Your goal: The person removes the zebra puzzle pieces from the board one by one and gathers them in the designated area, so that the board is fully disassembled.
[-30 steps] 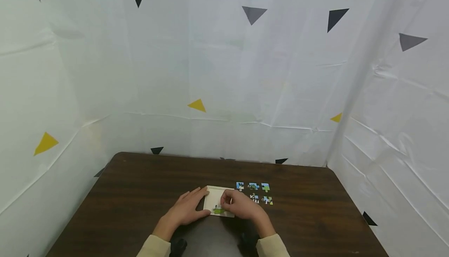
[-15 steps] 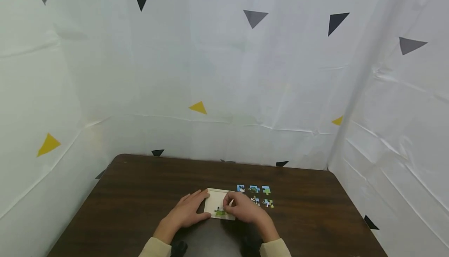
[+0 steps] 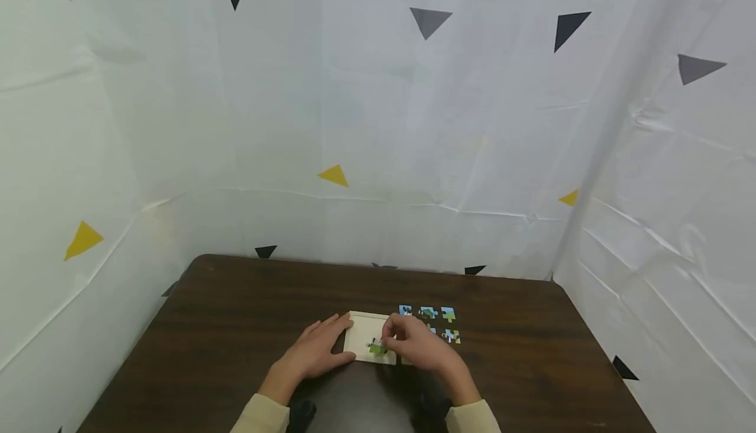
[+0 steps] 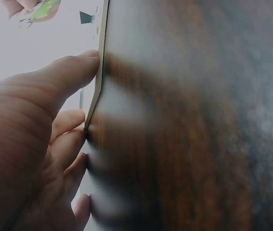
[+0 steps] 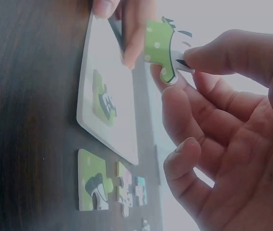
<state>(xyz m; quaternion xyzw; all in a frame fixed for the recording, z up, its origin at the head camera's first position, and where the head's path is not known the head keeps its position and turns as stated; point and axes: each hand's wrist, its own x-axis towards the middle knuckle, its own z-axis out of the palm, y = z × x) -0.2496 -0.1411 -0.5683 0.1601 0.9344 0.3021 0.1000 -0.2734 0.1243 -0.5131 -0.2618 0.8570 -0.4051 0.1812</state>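
Observation:
My left hand (image 3: 317, 349) lies at the left side of a small cream tray (image 3: 358, 338), thumb near its front corner and fingers spread towards its back corner. In the left wrist view the thumb touches the tray's edge. My right hand (image 3: 420, 341) is over the tray's right side. Between thumb and fingers it pinches a green-and-white jigsaw piece (image 5: 158, 43), raised above the tray in the right wrist view. Below it, a similar green, white and dark shape (image 5: 103, 101) shows on the tray's floor. Another green jigsaw piece (image 5: 91, 180) lies on the table beside the tray.
Several more jigsaw pieces (image 3: 447, 315) lie on the dark wood table (image 3: 283, 295) behind and right of the right hand, some partly hidden by it. A white curtain (image 3: 378, 105) with coloured triangles surrounds the table's back and sides.
My right hand has moved slightly right and away from me with the jigsaw piece, relative to the tray. My left hand stays at the tray. The head view has tilted slightly.

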